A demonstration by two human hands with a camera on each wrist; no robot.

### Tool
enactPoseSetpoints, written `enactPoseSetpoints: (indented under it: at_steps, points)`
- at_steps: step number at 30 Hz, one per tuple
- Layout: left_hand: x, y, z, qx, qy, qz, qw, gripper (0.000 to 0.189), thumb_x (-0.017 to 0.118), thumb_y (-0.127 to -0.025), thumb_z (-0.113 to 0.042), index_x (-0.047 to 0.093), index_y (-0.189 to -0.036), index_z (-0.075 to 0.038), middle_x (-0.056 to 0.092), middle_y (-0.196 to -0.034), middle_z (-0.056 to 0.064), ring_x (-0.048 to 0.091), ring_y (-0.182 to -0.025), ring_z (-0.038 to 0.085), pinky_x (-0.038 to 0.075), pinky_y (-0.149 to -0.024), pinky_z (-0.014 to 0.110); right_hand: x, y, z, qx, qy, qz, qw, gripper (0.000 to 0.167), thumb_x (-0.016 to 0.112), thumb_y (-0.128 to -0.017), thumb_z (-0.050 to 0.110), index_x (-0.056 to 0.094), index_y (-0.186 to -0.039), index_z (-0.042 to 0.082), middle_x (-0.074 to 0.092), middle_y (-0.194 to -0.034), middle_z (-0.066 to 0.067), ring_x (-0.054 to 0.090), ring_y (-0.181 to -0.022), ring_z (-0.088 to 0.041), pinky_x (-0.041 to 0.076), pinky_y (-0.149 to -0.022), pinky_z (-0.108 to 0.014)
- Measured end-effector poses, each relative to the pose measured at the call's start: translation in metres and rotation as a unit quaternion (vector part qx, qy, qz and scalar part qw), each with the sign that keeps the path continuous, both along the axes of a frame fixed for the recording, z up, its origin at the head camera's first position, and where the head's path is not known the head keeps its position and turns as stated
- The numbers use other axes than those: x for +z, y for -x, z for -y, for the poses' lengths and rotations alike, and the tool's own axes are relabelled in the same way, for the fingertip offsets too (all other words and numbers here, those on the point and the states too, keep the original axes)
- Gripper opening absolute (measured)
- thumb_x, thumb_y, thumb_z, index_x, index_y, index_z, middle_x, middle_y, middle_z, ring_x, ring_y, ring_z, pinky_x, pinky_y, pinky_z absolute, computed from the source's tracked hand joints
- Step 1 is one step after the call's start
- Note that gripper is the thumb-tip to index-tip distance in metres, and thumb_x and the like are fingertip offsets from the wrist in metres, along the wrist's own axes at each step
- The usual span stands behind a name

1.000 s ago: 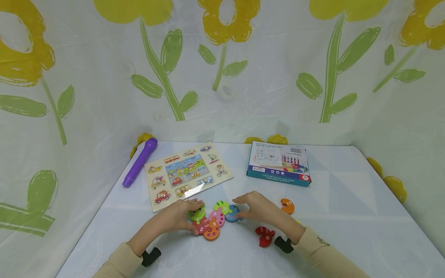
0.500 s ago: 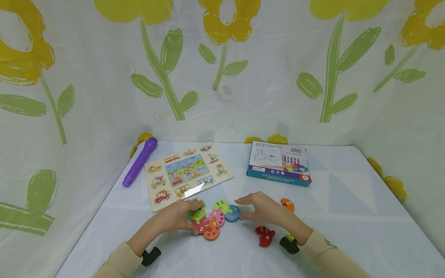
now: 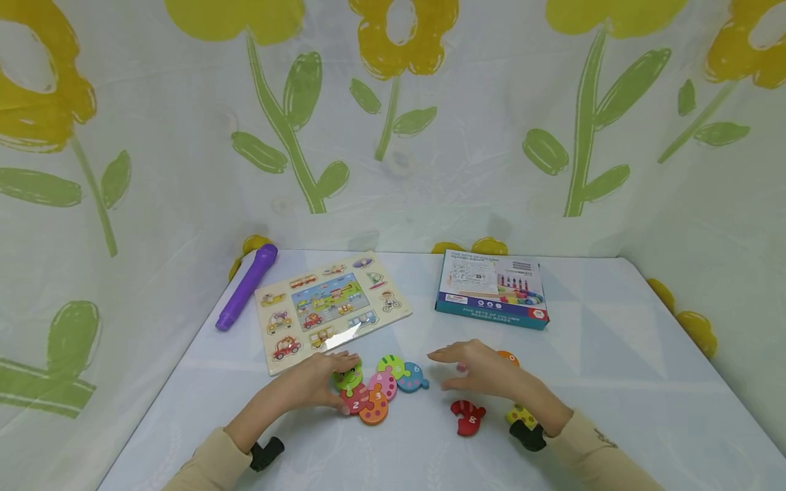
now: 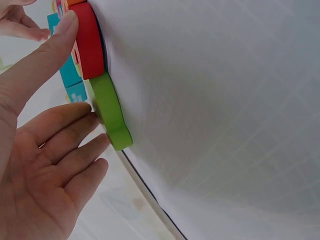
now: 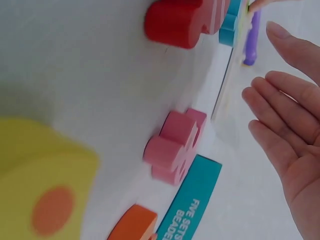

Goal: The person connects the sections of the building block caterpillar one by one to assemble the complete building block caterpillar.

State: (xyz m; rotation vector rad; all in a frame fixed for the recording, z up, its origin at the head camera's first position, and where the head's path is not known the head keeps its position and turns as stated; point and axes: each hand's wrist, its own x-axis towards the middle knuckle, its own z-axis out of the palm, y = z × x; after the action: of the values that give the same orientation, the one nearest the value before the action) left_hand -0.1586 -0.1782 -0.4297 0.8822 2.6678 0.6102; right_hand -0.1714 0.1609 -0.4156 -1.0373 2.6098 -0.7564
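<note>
A number caterpillar puzzle lies on the table, its green frog-faced head (image 3: 348,376) joined to a red piece 2 (image 3: 355,402), orange 3 (image 3: 373,408), pink 4 (image 3: 383,385), green 5 (image 3: 391,366) and blue 6 (image 3: 412,377). My left hand (image 3: 313,382) rests at the head end. Its thumb touches the red piece (image 4: 90,42), and its loosely extended fingertips are right at the green head (image 4: 110,107). To the right of the blue piece, my right hand (image 3: 485,372) hovers with fingers apart, holding nothing. Under it, a loose pink piece (image 5: 175,142) is mostly hidden in the head view.
Loose pieces lie around my right arm: red 8 (image 3: 469,418), yellow spotted (image 3: 520,417) and orange 10 (image 3: 508,356). Behind stand a wooden vehicle puzzle board (image 3: 393,314), a purple microphone-shaped toy (image 3: 247,290) and a bead set box (image 3: 491,290).
My right hand has let go of the blue 6 piece and moved right, uncovering its tab and more of the yellow piece. My left hand has stayed in place.
</note>
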Motion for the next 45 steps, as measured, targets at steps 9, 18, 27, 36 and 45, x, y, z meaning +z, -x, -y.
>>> enactPoseSetpoints:
  at_steps: [9,18,27,36,45]
  points:
    - [0.001,0.000,-0.001,0.000,-0.005,0.005,1.0000,0.077,0.087,-0.069,-0.032,0.056,-0.134,-0.005,0.053,-0.139,0.009,0.043,-0.133,0.030,0.039,-0.107,0.042,-0.002,-0.003,-0.013,-0.014,-0.009,0.006,0.9998,0.050,0.077,-0.083,0.023,0.062,-0.130,0.010,0.065,-0.125,-0.004,0.058,-0.117,-0.028,0.056,-0.087,-0.037]
    - [0.000,0.001,-0.001,-0.006,-0.008,0.001,0.9999,0.077,0.087,-0.068,-0.033,0.057,-0.134,-0.004,0.053,-0.139,0.010,0.044,-0.132,0.031,0.039,-0.107,0.043,-0.002,-0.008,-0.027,-0.011,0.000,-0.016,0.9998,0.047,0.077,-0.083,0.019,0.064,-0.126,0.006,0.067,-0.121,-0.008,0.063,-0.110,-0.025,0.057,-0.086,-0.036]
    - [-0.001,0.001,0.000,-0.004,-0.005,0.001,1.0000,0.077,0.087,-0.069,-0.033,0.057,-0.134,-0.005,0.053,-0.139,0.009,0.044,-0.132,0.030,0.039,-0.107,0.042,-0.004,-0.019,-0.044,-0.028,0.004,-0.008,0.9996,0.047,0.076,-0.084,0.021,0.063,-0.127,0.005,0.067,-0.120,-0.006,0.063,-0.111,-0.024,0.055,-0.090,-0.041]
    - [-0.003,0.002,0.002,-0.004,-0.008,0.004,1.0000,0.078,0.087,-0.068,-0.034,0.057,-0.134,-0.005,0.053,-0.139,0.009,0.042,-0.133,0.030,0.037,-0.109,0.043,-0.006,-0.033,-0.059,-0.065,-0.013,0.017,0.9976,0.050,0.075,-0.085,0.029,0.064,-0.127,0.005,0.067,-0.121,-0.005,0.061,-0.113,-0.024,0.056,-0.087,-0.038]
    - [-0.003,0.002,0.003,0.000,-0.004,0.007,1.0000,0.078,0.086,-0.068,-0.034,0.056,-0.134,-0.005,0.052,-0.140,0.010,0.042,-0.134,0.031,0.037,-0.109,0.044,-0.006,-0.047,-0.075,-0.080,-0.033,-0.002,0.9963,0.049,0.077,-0.082,0.031,0.066,-0.122,0.006,0.067,-0.120,-0.008,0.060,-0.113,-0.032,0.054,-0.088,-0.047]
